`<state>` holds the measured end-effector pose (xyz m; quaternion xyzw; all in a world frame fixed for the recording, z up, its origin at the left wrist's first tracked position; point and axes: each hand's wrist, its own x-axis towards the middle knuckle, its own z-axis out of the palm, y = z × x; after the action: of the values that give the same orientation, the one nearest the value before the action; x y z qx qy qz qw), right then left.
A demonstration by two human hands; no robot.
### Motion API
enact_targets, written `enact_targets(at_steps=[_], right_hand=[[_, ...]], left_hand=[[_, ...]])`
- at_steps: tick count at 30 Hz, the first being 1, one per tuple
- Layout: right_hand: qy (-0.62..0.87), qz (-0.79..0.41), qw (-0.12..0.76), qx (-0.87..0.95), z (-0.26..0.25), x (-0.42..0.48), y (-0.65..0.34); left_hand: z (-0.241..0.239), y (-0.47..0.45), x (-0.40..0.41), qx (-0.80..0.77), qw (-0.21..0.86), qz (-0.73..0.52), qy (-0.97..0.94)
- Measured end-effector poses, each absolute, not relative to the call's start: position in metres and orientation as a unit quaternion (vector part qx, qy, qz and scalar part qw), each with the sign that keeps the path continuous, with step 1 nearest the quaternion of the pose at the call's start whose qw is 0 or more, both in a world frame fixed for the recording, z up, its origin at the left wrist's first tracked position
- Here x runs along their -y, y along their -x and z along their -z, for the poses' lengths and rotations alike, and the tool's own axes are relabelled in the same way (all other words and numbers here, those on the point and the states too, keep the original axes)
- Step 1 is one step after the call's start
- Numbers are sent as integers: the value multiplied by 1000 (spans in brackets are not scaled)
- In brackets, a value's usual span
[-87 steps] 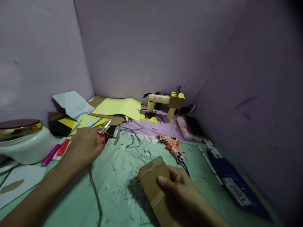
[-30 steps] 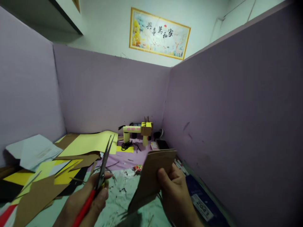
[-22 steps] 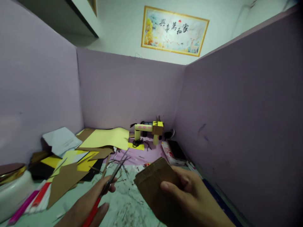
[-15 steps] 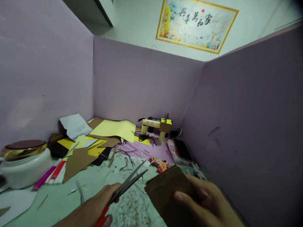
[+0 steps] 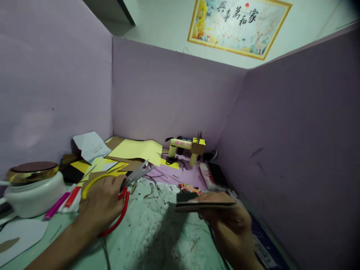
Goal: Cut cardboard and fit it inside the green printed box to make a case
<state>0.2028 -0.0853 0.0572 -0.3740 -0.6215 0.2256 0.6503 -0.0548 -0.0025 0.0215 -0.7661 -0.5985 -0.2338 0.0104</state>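
My left hand (image 5: 102, 197) is closed on a pair of scissors (image 5: 137, 172) with curved red and yellow handles. Their blades point away and to the right, just above the front of the paper pile. In my right hand (image 5: 229, 219) is a folded piece of brown card (image 5: 208, 205), seen almost edge-on, its layers pressed between thumb and fingers. It is held over the green tabletop (image 5: 149, 228), where a shadow falls below it. Behind the card, a bright patterned scrap (image 5: 188, 188) is partly hidden.
Yellow sheets (image 5: 135, 150) and brown and white pieces lie at the back left. A white jar (image 5: 35, 197) and markers (image 5: 57, 206) are at left. A yellow paper animal (image 5: 181, 144) stands at the back, near a phone (image 5: 217, 174). Purple walls (image 5: 174, 97) enclose three sides.
My left hand has moved up and left with the scissors, from beside the card toward the paper pile. My right hand has turned the brown card from face-on to nearly edge-on.
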Motion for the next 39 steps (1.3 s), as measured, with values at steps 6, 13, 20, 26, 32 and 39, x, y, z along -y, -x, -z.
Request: enact_targets(at_steps=[6,13,20,26,32,39], right_hand=[[232,-274,683,636,-11,74,-186],[228,-340,566,715,-18,84,-199],[192,-421,343,817,-18,104,-191],[292,-198,518,779,11,80,-206],[429,-467,625,455,-10,52,-200],[465,-434,651,414,-18,48,-184]], left_hand=[[4,79,-27,649,-61,170,739],[-31,40,24,577,-385,201,691],[-22,-21,62,269,-874,271,300],[-19,-22,29,304,-756,388,432],[1,-28,37,354,-675,353,542],[0,-32,41,361,-621,347,603]])
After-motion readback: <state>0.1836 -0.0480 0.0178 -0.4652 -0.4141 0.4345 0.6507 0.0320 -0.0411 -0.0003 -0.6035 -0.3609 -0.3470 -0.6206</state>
